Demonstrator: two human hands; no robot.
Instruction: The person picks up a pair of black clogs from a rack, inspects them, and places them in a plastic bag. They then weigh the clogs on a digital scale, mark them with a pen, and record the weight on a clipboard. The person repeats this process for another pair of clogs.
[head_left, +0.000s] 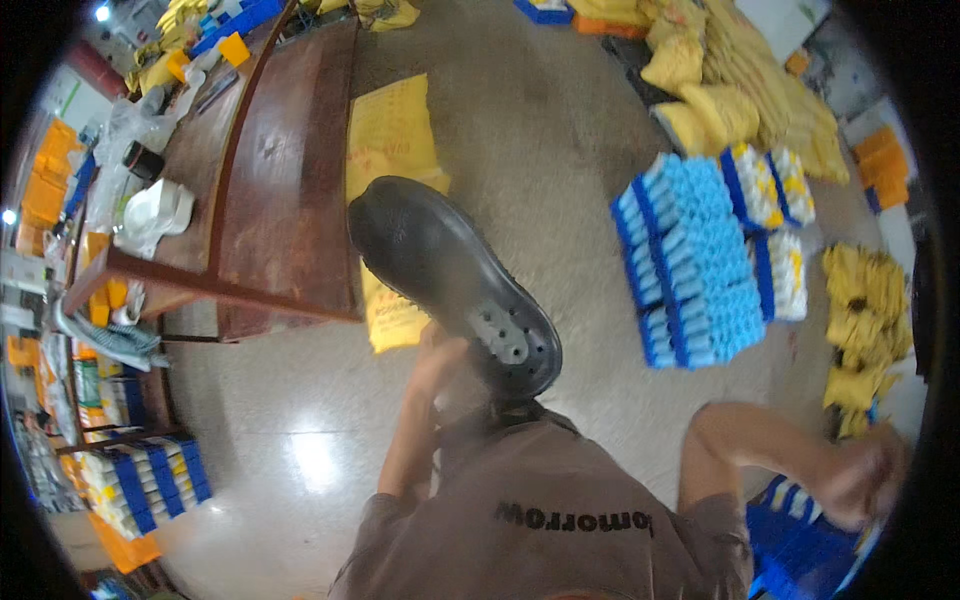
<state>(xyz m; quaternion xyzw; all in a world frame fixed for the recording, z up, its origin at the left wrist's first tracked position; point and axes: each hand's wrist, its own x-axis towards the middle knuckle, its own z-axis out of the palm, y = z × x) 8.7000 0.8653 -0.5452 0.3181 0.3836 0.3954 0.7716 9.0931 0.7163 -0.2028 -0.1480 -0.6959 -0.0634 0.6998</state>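
Note:
A black shoe (440, 250) fills the middle of the view, with a grey patch full of small holes towards its near end. Against the left side of that end is my left hand (440, 365), closed on the shoe, with some fingers hidden behind it. Far out to the right, my right hand (865, 480) is smeared by motion, so its fingers cannot be made out. Closest to it is a blue crate (800, 550) at the lower right, with white and blue pieces in it.
On the left stands a reddish-brown table (285, 170) with a white container (155, 215) on it. A yellow sack (395, 130) lies on the floor beside it. Stacked light-blue pieces in blue crates (690, 265) stand at the right, with yellow sacks (790, 90) behind.

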